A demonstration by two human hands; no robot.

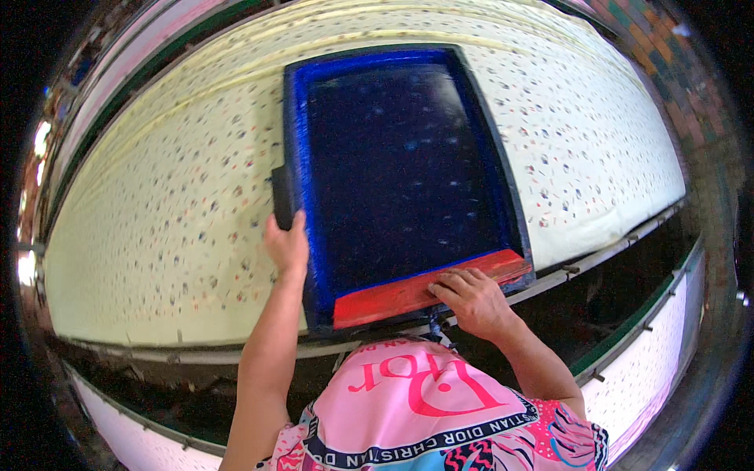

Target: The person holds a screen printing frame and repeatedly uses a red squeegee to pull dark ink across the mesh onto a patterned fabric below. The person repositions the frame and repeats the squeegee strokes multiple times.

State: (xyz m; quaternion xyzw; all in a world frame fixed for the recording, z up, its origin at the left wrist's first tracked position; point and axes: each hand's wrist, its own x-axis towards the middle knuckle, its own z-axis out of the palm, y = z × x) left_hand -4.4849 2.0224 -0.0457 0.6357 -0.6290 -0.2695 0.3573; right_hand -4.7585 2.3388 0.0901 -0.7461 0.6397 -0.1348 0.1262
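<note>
A screen-printing frame (503, 157) with dark edges and blue-stained inner borders lies flat on pale patterned fabric in front of me. Its mesh is dark blue and shiny. Along the frame's near end leans a red squeegee (393, 298) with a long, flat blade. My right hand (475, 301) grips the squeegee's upper edge right of its middle, fingers curled over the top. On the left side of the frame, my left hand (287, 245) holds a dark block-like handle (281, 196), thumb toward the frame and the other fingers partly hidden.
The pale fabric (181, 212), dotted with small motifs, covers a long table and has wrinkles at the far side. A metal rail (605, 239) runs along the table's near edge. Behind me is another table with printed fabric (644, 377). Brick paving (667, 47) shows at the far right.
</note>
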